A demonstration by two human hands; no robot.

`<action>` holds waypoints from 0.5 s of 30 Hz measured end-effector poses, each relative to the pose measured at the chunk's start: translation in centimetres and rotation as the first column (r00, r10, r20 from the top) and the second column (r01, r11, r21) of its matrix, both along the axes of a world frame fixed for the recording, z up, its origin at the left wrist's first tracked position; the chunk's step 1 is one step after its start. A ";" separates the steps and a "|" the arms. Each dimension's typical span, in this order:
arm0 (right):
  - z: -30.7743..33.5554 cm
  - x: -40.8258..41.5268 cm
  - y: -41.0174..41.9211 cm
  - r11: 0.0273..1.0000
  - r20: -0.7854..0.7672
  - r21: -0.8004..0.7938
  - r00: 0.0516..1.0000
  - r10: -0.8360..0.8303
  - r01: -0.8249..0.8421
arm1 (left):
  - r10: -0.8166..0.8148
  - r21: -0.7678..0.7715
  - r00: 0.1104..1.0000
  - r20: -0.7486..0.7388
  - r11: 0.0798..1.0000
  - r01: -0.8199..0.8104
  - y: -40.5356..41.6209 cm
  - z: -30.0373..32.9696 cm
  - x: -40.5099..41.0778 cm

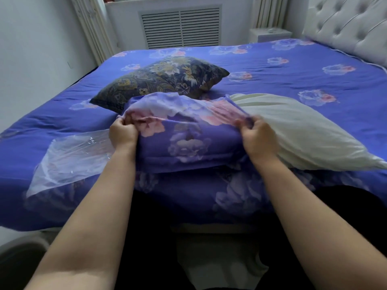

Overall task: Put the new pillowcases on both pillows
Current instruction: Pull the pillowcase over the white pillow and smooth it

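Note:
A blue pillowcase (pixel 188 141) with pink and lilac flowers lies bunched near the bed's front edge. My left hand (pixel 122 132) grips its gathered cloth at the left. My right hand (pixel 258 137) grips the gathered cloth at the right, slightly blurred. A bare cream pillow (pixel 303 130) lies to the right, its near end touching the pillowcase. Further back sits a second pillow (pixel 163 80) in a dark case with gold and white flowers.
A clear plastic bag (pixel 71 158) lies flat at the left on the blue floral bedspread (pixel 293 70). A tufted headboard (pixel 351 26) stands at the right, a vent panel (pixel 181 27) on the far wall. White cloth (pixel 217 260) lies on the floor by the bed.

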State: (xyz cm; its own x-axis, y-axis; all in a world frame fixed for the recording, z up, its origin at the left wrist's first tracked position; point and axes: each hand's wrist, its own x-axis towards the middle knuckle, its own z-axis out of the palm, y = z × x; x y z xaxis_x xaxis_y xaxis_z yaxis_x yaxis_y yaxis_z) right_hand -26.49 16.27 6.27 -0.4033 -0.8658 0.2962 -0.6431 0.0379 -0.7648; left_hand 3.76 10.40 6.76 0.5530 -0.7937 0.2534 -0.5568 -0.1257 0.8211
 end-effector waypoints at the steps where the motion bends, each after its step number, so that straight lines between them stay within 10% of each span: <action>1: 0.1 -1.0 0.0 0.998 -0.039 -0.039 0.998 -0.046 0.044 | 0.017 0.023 1.000 -0.026 1.000 -0.017 0.3 -0.3 0.2; 6: -1.5 -2.8 -0.5 0.994 -0.094 0.056 0.991 -0.090 0.096 | -0.094 0.122 0.991 -0.096 0.987 0.106 0.9 -2.6 0.8; 12: -2.5 -3.5 -1.9 0.920 -0.284 0.389 0.956 0.071 0.047 | -0.119 -0.021 0.972 0.204 0.992 0.126 1.1 -1.2 0.4; 15: -2.8 -2.6 -2.6 0.957 -0.163 0.289 0.986 0.022 0.026 | -0.340 0.304 0.913 0.224 0.915 0.266 0.9 -0.9 -2.4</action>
